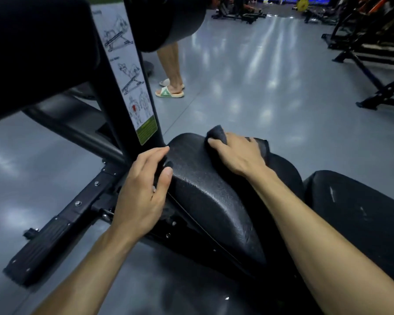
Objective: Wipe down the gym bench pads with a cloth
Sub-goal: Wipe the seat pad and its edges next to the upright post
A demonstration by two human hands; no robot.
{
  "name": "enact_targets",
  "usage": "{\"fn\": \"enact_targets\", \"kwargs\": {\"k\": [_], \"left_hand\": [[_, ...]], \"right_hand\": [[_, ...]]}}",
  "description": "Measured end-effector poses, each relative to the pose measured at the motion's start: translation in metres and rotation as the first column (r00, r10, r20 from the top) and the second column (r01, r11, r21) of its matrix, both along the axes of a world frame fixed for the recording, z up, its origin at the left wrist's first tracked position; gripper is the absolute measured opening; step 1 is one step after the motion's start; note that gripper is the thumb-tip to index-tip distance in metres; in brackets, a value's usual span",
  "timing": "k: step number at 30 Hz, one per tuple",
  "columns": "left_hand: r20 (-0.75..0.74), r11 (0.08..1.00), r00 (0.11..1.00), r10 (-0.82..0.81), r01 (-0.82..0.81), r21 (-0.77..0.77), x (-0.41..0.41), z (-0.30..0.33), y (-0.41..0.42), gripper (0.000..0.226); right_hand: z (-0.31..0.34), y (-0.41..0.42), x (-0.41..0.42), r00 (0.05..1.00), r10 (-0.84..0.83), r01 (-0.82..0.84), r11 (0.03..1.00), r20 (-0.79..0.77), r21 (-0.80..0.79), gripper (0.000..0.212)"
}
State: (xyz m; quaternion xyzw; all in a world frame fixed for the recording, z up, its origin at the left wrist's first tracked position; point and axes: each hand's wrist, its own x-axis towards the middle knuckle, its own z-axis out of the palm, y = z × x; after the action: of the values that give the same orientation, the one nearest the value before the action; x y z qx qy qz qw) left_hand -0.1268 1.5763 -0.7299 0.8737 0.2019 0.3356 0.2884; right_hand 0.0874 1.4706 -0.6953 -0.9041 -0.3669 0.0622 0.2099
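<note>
A black textured seat pad [205, 192] of a gym bench runs through the middle of the view, narrowing toward its far end. My right hand [237, 153] presses a dark grey cloth [218, 134] onto the pad's far end, fingers curled over the fabric. My left hand [143, 192] grips the pad's left edge, thumb on top and fingers wrapped around the side. A second, larger black pad [359, 212] lies to the right, partly hidden by my right forearm.
A black upright post with an exercise-diagram sticker [132, 76] rises just left of the pad. The bench's floor frame [62, 223] stretches to the lower left. A person's legs in slides [171, 87] stand beyond. Black machines [373, 53] line the right side of the grey floor.
</note>
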Motion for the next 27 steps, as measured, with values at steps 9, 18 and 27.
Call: {"fn": "enact_targets", "kwargs": {"k": [9,18,27], "left_hand": [[0.036,0.988,0.993,0.111,-0.106,-0.11,0.007,0.003,-0.008,0.039],[-0.076,0.987,0.995,0.063,-0.074,-0.143,-0.033,0.004,-0.017,0.038],[-0.187,0.984,0.981,-0.054,0.02,-0.177,-0.053,-0.002,-0.032,0.034]], "right_hand": [[0.005,-0.017,0.013,0.993,0.029,-0.026,0.999,-0.114,0.029,0.06],[-0.017,-0.078,-0.019,0.997,-0.024,0.016,0.993,0.07,0.114,0.064],[-0.014,-0.058,-0.087,0.954,0.286,-0.299,0.933,0.094,0.199,0.062]]}}
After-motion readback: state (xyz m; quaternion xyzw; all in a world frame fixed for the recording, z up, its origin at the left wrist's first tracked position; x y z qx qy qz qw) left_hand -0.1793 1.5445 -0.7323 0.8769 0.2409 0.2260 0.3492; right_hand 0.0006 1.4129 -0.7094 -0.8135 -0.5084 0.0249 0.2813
